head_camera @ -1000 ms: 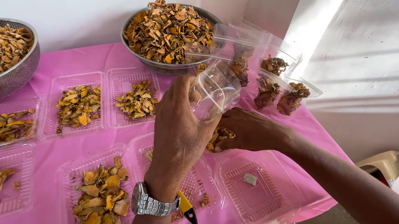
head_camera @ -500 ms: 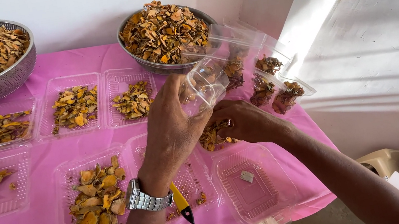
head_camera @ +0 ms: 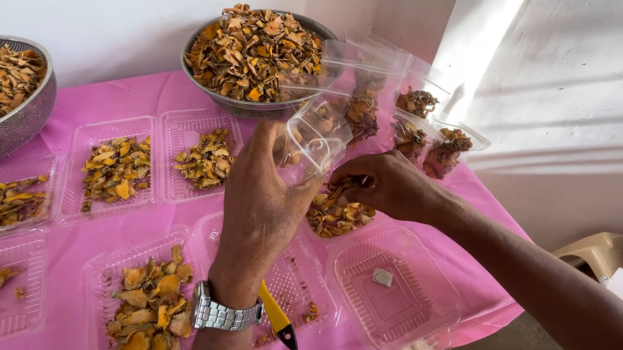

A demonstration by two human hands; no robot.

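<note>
My left hand (head_camera: 262,199), with a metal watch on the wrist, holds the raised lid of a clear plastic clamshell box (head_camera: 314,135) above the pink table. My right hand (head_camera: 387,186) reaches under that lid, fingers closed around dried orange-brown slices (head_camera: 334,214) lying in the box's lower half. A yellow-handled tool (head_camera: 277,320) lies under my left wrist.
Two steel bowls (head_camera: 8,130) (head_camera: 235,106) heaped with dried slices stand at the back. Several clear trays (head_camera: 110,174) holding slices cover the pink cloth (head_camera: 143,97). An open tray with a small paper tag (head_camera: 395,290) sits near the front right edge. Filled boxes (head_camera: 439,149) line the right edge.
The left hand has lifted the clear lid slightly higher and to the right. The right hand has stayed under it among the slices.
</note>
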